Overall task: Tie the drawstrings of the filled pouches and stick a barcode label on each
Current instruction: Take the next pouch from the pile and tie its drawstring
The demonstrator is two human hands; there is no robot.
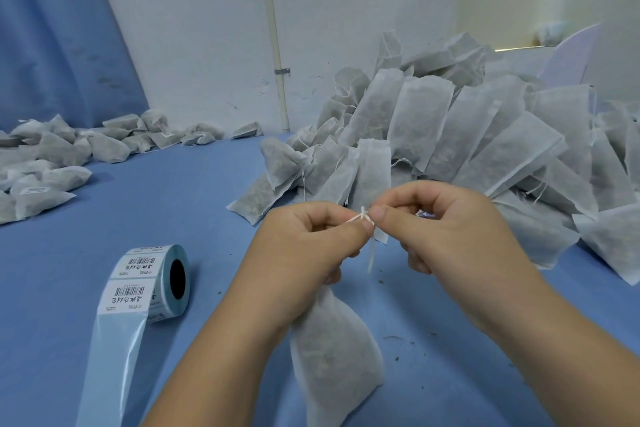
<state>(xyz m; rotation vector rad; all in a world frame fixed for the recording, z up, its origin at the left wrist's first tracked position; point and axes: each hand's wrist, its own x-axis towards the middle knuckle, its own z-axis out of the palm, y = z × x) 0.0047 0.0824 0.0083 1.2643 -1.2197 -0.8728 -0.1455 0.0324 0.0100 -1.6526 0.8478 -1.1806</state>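
A filled white fabric pouch (334, 354) hangs below my hands over the blue table. Its white drawstring (362, 217) crosses between my fingertips, and one loose end dangles down. My left hand (313, 246) pinches the string on the left side and holds the gathered neck of the pouch. My right hand (440, 229) pinches the string from the right. A roll of barcode labels (152, 281) lies to the left, its backing strip trailing toward the near edge.
A tall heap of untied filled pouches (467, 142) fills the back right. Tied, labelled pouches (52, 159) lie piled at the far left. A blue cloth (166, 204) covers the table, and a white wall with a pipe (277, 45) stands behind.
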